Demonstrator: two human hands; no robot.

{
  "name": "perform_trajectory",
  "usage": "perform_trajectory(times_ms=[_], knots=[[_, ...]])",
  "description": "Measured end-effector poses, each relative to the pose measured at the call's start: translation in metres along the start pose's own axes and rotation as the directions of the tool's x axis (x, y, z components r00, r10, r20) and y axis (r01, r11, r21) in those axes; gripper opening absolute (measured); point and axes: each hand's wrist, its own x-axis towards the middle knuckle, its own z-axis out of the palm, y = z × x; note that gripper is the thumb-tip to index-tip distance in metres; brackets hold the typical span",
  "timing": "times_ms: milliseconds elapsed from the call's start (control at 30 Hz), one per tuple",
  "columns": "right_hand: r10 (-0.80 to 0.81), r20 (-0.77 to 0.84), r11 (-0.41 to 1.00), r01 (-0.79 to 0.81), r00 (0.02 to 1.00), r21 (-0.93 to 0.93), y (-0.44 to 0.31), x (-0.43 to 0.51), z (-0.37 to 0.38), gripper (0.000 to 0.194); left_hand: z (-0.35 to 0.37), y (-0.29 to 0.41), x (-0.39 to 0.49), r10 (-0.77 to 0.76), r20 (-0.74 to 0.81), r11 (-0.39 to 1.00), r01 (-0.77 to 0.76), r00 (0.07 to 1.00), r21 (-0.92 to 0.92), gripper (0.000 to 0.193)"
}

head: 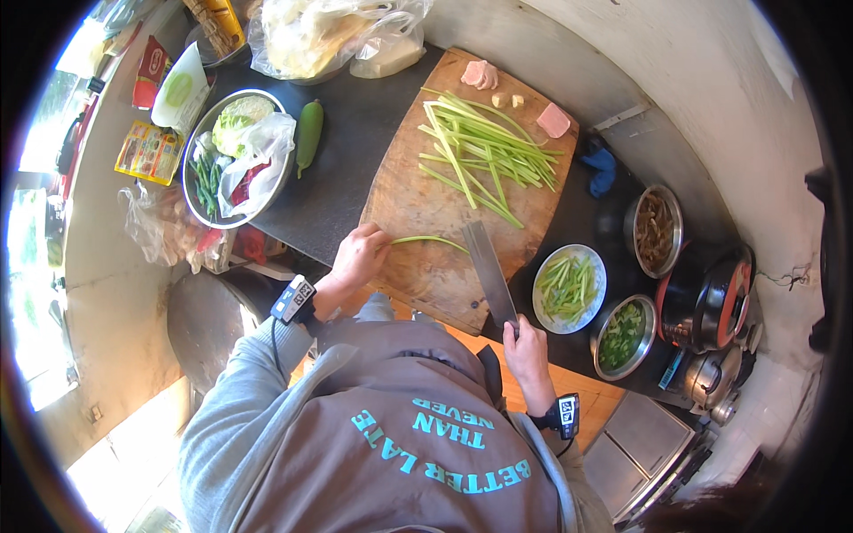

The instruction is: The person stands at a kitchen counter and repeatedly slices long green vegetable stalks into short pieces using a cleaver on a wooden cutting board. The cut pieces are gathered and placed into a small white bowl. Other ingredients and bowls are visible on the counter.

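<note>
My left hand [363,255] pinches one end of a thin green stalk [430,238] at the near left edge of the wooden cutting board [406,193]. The stalk runs right across the board to the blade of a cleaver [490,270]. My right hand [525,346] grips the cleaver's handle, and the blade points away from me over the board. Beyond the blade lies a loose pile of long green stalks [490,146]. Sliced pink meat [480,75], a pink block of meat [554,120] and two small pale pieces [500,100] sit along the board's far side.
At right stand a bowl of cut stalks [566,286], a metal bowl of chopped greens [623,336], a bowl of brown strips [656,230] and a rice cooker [706,296]. Leftward are a metal basin of vegetables [270,220] and a green gourd [309,136]. Plastic bags [320,36] lie behind.
</note>
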Motion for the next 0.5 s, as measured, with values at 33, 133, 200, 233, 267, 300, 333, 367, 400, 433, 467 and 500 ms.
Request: perform_trajectory(times_ms=[33, 133, 200, 233, 267, 300, 333, 367, 400, 433, 467, 500], knots=[[0.0, 0.012, 1.0, 0.001, 1.0, -0.027, -0.001, 0.001, -0.001, 0.018, 0.0, -0.001, 0.0, 0.009, -0.002, 1.0, -0.009, 1.0, 0.005, 0.009], [0.073, 0.1, 0.991, -0.061, 0.992, -0.123, -0.006, 0.008, -0.001, 0.02, 0.001, -0.001, 0.0, 0.011, 0.005, 1.0, -0.011, 1.0, -0.001, 0.008], [0.034, 0.072, 0.992, -0.025, 0.997, -0.125, -0.009, 0.017, 0.005, 0.021, 0.001, -0.001, 0.001, 0.024, 0.002, 1.0, -0.024, 1.0, 0.003, 0.008], [-0.006, 0.042, 0.992, 0.011, 0.999, -0.122, -0.01, 0.021, 0.008, 0.021, 0.0, -0.001, 0.001, 0.014, 0.019, 1.0, -0.014, 1.0, 0.012, 0.008], [0.009, 0.046, 0.992, -0.003, 0.999, -0.128, -0.01, 0.024, 0.01, 0.022, -0.001, -0.001, 0.002, 0.028, 0.001, 1.0, -0.028, 1.0, 0.005, 0.008], [0.007, 0.038, 0.992, -0.002, 0.999, -0.127, -0.01, 0.025, 0.012, 0.022, -0.003, -0.001, 0.002, 0.03, -0.004, 1.0, -0.029, 1.0, 0.004, 0.007], [-0.018, 0.02, 0.993, 0.02, 1.0, -0.117, -0.01, 0.026, 0.012, 0.022, -0.004, 0.0, 0.001, 0.04, -0.014, 0.999, -0.04, 0.999, -0.002, 0.007], [0.017, 0.039, 0.994, -0.013, 0.999, -0.106, -0.009, 0.025, 0.012, 0.022, -0.006, -0.001, 0.001, 0.026, -0.009, 1.0, -0.026, 1.0, 0.011, 0.007], [0.027, 0.047, 0.996, -0.023, 0.999, -0.087, -0.009, 0.023, 0.009, 0.021, -0.009, -0.002, 0.001, 0.021, -0.011, 1.0, -0.021, 1.0, 0.019, 0.007], [0.06, 0.06, 0.995, -0.055, 0.996, -0.084, -0.008, 0.022, 0.007, 0.021, -0.01, -0.003, 0.001, 0.003, -0.008, 0.999, -0.003, 1.0, 0.032, 0.006], [0.023, 0.05, 0.999, -0.02, 0.998, -0.045, -0.008, 0.022, 0.006, 0.02, -0.01, -0.003, 0.002, 0.017, -0.012, 1.0, -0.017, 1.0, 0.026, 0.006], [0.017, 0.046, 1.0, -0.016, 0.999, -0.024, -0.009, 0.02, 0.002, 0.02, -0.01, -0.003, 0.002, 0.019, -0.004, 1.0, -0.018, 1.0, 0.022, 0.006]])
